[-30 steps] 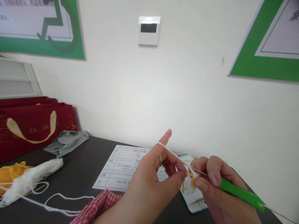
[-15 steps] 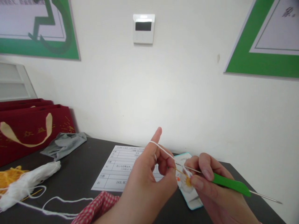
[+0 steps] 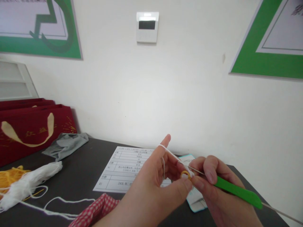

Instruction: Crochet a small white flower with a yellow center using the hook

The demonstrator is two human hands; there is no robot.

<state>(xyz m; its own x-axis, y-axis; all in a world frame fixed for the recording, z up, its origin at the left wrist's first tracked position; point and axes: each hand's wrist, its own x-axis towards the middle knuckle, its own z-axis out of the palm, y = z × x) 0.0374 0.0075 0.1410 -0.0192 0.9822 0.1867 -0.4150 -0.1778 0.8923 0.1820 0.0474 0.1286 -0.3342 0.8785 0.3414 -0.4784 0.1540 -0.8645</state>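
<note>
Step, by judgement: working white yarn (image 3: 172, 154) at yellow loop (image 3: 185, 172) | left hand (image 3: 155, 183): pinching loop, yarn over finger | right hand (image 3: 216, 198): grasping hook (image 3: 241, 193) | loop: between hands; hook's tip unclear | next calls for taut yarn

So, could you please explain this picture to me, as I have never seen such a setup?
No machine here: a camera worn on a person's head looks forward and down at their bare hands. The right hand holds a hook by its green handle. The left hand holds a small yellow and white yarn piece, with a white thread over its raised finger. On the dark table lie a printed sheet, a partly hidden card, yellow yarn, white yarn and a gray cloth, with red bags beyond the yarn.
</note>
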